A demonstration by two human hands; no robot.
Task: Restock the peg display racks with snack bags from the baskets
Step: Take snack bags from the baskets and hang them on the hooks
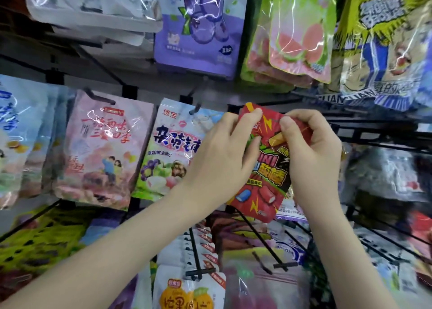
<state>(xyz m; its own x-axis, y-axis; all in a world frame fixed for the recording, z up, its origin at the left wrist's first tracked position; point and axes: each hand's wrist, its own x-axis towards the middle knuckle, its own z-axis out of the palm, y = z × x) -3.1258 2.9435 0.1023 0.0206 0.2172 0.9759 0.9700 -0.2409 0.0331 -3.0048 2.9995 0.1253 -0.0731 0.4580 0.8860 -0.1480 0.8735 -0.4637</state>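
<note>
A red snack bag (268,168) with yellow lightning bolts and black lettering hangs between both my hands in front of the black peg rack (374,130). My left hand (222,154) grips its upper left edge, fingers curled over the top corner. My right hand (313,154) pinches the top right part, thumb on the front. The bag's top sits at the height of the middle row of pegs. Whether its hole is on a peg is hidden by my fingers.
Hanging bags surround it: a white fruit-candy bag (170,149) and a pink bag (98,149) to the left, a purple bag (201,28) and a green bag (294,32) above. Bare black pegs (264,241) stick out below, over orange-print bags (187,292).
</note>
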